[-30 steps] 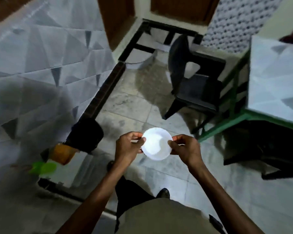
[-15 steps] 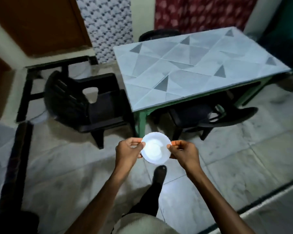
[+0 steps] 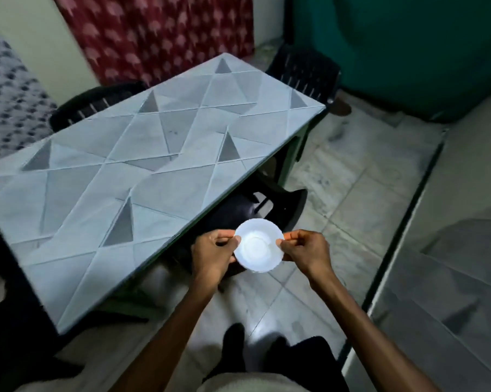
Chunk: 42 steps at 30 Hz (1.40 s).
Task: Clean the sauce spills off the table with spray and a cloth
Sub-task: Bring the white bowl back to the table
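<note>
- Head view: small white round plate [image 3: 258, 246] faces up, held in the air just beside the near long edge of the grey triangle-patterned table [image 3: 159, 154], whose long axis runs from lower left to upper right.
- Pale tiled floor [image 3: 337, 193] lies open to the table's right; a black plastic chair [image 3: 284, 205] sits under this edge.
- Left hand [image 3: 213, 256] and right hand [image 3: 306, 251] pinch opposite sides of the plate's rim, thumbs on top.

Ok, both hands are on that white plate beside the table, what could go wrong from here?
1. The left-hand grip and right-hand grip only pinch the white plate by opposite rim edges; a slip seems possible.
2. The plate is held past the table edge, above the dark chair and tiled floor, so a drop could break it.
3. No spray or cloth is in view, and both hands are occupied.
</note>
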### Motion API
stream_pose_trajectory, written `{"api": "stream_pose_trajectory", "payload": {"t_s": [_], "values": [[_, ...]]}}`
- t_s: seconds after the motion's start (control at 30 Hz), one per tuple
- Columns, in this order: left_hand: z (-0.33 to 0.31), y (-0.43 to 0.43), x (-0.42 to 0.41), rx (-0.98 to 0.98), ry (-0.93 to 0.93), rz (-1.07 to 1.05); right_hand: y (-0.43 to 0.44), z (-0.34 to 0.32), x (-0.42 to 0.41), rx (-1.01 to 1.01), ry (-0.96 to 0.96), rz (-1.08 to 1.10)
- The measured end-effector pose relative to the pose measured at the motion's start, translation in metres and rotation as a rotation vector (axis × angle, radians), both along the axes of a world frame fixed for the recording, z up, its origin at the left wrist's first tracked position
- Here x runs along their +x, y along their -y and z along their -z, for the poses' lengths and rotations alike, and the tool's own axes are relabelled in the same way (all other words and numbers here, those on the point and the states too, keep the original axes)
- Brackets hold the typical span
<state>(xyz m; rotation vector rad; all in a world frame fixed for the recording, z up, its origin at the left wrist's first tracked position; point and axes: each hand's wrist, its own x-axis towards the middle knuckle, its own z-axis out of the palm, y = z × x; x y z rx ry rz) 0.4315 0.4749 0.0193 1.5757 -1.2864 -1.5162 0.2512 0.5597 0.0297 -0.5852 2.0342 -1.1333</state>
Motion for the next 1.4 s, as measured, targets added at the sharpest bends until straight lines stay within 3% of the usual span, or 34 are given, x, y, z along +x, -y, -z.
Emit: {"api": "stream_pose_trajectory", "payload": {"t_s": [0.47,0.63,0.93,1.4], "values": [[0.01,0.105,-0.319,-0.144,0.015,0.102,0.102,0.01,-0.319,-0.043,-0.01,0.047],[-0.004,0.132,-0.417,-0.118,-0.003,-0.017,0.146,0.0,-0.423,-0.076,0.065,-0.026],[-0.018,0.227,-0.509,-0.144,0.003,-0.259,0.28,-0.01,-0.524,-0.116,0.059,-0.267],[-0.012,0.393,-0.569,-0.171,-0.029,-0.569,0.504,-0.001,-0.585,-0.102,0.095,-0.533]]}}
